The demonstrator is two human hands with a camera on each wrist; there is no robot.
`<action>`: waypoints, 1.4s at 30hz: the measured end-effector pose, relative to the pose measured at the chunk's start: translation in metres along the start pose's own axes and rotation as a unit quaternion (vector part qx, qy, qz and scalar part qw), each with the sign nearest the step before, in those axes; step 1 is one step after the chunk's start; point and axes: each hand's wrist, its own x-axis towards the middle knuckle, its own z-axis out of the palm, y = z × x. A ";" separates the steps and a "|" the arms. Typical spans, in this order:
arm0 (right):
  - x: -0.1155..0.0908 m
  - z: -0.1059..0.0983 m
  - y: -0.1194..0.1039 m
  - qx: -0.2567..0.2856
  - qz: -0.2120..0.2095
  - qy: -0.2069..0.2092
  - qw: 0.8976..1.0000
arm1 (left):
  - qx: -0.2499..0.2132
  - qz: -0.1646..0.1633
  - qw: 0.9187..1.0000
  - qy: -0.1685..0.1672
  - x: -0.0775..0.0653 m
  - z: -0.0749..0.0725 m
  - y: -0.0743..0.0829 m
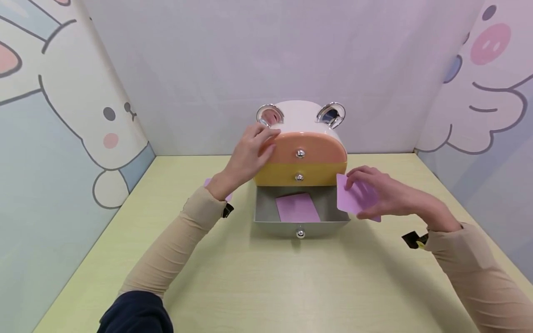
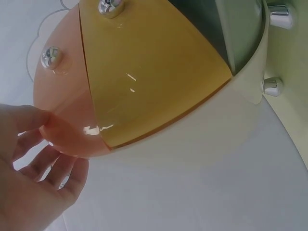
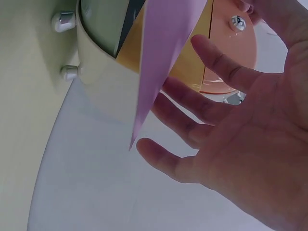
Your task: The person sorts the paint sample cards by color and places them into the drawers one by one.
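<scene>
A small drawer box (image 1: 300,113) with silver ear shapes stands at the back of the table. Its orange drawer (image 1: 316,145) and yellow drawer (image 1: 276,175) are closed, while the grey bottom drawer (image 1: 266,227) is pulled out with a purple card (image 1: 297,207) lying in it. My left hand (image 1: 248,151) grips the box's upper left edge, thumb on the orange front and fingers round the side in the left wrist view. Between thumb and fingers, my right hand (image 1: 389,193) holds another purple card (image 1: 353,198), tilted beside the grey drawer's right end.
Part of a purple piece (image 1: 228,197) shows behind my left wrist; the rest is hidden. Pale panels with cartoon animals (image 1: 79,111) stand on both sides, and a plain white wall (image 1: 200,83) is behind the box. The light wooden table (image 1: 266,286) extends toward me.
</scene>
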 end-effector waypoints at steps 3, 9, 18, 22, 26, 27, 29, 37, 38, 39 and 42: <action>0.006 0.003 -0.005 -0.005 -0.009 -0.005 1.000 | 0.000 0.001 1.000 0.001 0.000 0.001 0.000; 0.019 0.011 -0.016 -0.013 -0.026 -0.016 0.999 | -0.001 0.002 1.000 0.000 -0.001 0.001 -0.001; 0.035 0.022 -0.035 -0.053 -0.078 -0.002 0.996 | -0.001 0.009 1.000 0.007 0.000 0.000 -0.001; 0.037 0.028 -0.041 -0.076 -0.084 0.008 0.994 | -0.002 0.007 1.000 0.005 0.000 0.000 -0.001; 0.038 0.032 -0.043 -0.087 -0.096 0.022 0.991 | -0.003 0.008 1.000 0.004 0.000 0.000 -0.001; 0.039 0.033 -0.043 -0.089 -0.099 0.026 0.991 | -0.003 0.008 1.000 0.004 0.000 0.000 -0.001; 0.038 0.032 -0.042 -0.089 -0.105 0.030 0.990 | -0.003 0.008 1.000 0.005 0.000 0.001 -0.001; 0.040 0.014 -0.040 -0.018 -0.150 0.190 0.970 | -0.005 0.002 1.000 -0.008 0.001 0.000 0.001; 0.042 0.011 -0.040 -0.013 -0.153 0.230 0.961 | -0.008 0.003 1.000 -0.010 0.001 -0.001 0.000; 0.045 0.007 -0.039 -0.011 -0.155 0.266 0.951 | -0.013 0.005 1.000 -0.010 0.001 -0.002 -0.001; 0.055 -0.003 -0.035 -0.019 -0.140 0.334 0.932 | -0.029 0.013 0.999 0.006 -0.001 -0.005 -0.005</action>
